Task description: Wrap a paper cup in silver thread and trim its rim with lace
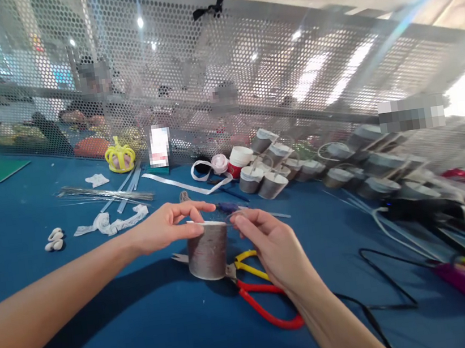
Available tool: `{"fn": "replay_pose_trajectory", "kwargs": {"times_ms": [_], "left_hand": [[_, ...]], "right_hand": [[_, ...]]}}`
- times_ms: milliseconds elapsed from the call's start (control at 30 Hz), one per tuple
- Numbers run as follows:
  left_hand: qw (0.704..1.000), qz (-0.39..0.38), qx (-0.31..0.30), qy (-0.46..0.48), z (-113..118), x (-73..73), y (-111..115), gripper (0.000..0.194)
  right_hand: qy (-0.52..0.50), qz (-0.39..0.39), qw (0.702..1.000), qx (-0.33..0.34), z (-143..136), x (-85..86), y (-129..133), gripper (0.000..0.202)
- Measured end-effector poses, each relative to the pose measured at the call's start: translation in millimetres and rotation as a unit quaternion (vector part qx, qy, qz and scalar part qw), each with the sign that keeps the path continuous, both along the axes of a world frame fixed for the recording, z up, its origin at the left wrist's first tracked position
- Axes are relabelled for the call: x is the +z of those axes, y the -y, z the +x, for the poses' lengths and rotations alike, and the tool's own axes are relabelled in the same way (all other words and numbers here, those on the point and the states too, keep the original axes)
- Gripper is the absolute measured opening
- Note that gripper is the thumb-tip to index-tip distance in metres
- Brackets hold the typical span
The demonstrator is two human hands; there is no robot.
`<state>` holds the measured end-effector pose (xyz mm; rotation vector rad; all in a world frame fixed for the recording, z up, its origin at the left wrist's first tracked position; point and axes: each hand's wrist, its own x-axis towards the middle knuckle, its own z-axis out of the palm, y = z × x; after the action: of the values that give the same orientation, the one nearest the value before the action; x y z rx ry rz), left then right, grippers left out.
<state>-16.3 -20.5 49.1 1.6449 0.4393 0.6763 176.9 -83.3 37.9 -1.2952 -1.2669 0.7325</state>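
Observation:
A small grey-brown cup (207,254) with a pale rim stands upright in front of me. My left hand (171,226) grips its rim on the left, thumb on the near side and index finger stretched over the top. On the right side of the rim, my right hand (269,240) pinches with thumb and index finger; what lies between the fingertips is too small to make out. Pliers with one red handle (271,306) and one yellow handle lie on the table, passing behind the cup and partly hidden by it and my right hand.
Several similar cups (272,185) lie to the right, near a white ribbon (182,185). Thin wires (109,193), white scraps (110,222) and a yellow crown-shaped piece (119,156) are on the left. A black cable (387,279) runs at right. Perforated metal (185,72) borders the blue table (163,331).

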Motion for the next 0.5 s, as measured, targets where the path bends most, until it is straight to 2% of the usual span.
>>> {"fn": "replay_pose_trajectory", "kwargs": {"times_ms": [233,500], "left_hand": [[0.998,-0.045,-0.041,0.034,-2.5,0.5,0.6,0.02],[0.992,-0.074,-0.083,0.056,-4.3,-2.6,-3.1,0.017]], "right_hand": [[-0.011,0.007,0.999,0.046,-3.9,2.4,3.1,0.018],[-0.01,-0.016,0.996,0.084,-4.4,2.6,6.7,0.018]]}}
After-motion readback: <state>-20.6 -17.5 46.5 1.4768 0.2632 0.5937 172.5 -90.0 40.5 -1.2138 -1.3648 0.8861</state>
